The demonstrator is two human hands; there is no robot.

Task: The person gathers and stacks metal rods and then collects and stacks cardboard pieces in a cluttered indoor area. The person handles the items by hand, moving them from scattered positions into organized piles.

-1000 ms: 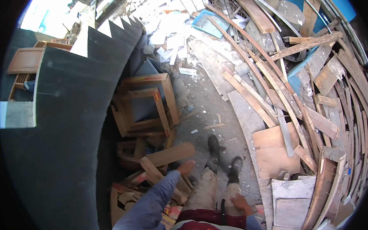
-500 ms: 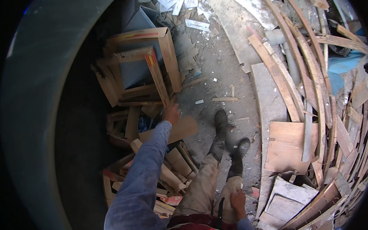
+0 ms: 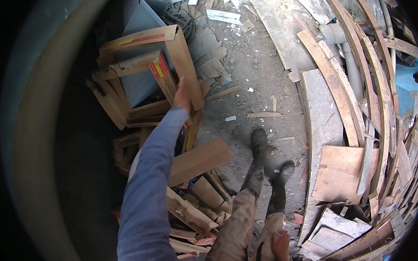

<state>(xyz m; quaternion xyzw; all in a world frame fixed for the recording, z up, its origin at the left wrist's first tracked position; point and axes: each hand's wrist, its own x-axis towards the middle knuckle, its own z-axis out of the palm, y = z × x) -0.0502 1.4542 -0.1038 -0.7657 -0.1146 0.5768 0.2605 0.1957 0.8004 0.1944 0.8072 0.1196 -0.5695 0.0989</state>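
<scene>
My left hand (image 3: 182,98) reaches forward to an opened cardboard box (image 3: 186,61). Its visible fingers look stretched out, slightly blurred, against a narrow cardboard flap (image 3: 163,72) with red and yellow tape. Whether the far fingers curl around that flap is hidden. Inside the box frame shows a grey-blue sheet-like surface (image 3: 141,84). My right hand (image 3: 280,244) rests low by my right knee, its fingers curled in against the trouser leg; what they hold, if anything, cannot be made out.
Below my left arm lies a loose cardboard piece (image 3: 201,161) over heaped flattened cardboard (image 3: 205,193). Long curved-looking wood strips (image 3: 380,90), boards (image 3: 327,111) and a grey pipe (image 3: 351,70) line the right. Scraps litter the dirt floor (image 3: 262,77). A dark, curved surface (image 3: 30,138) borders the left.
My left hand has moved forward and slightly left along the taped flap. The view has shifted, so the floor and wood sit further right. My right hand stays by the knee.
</scene>
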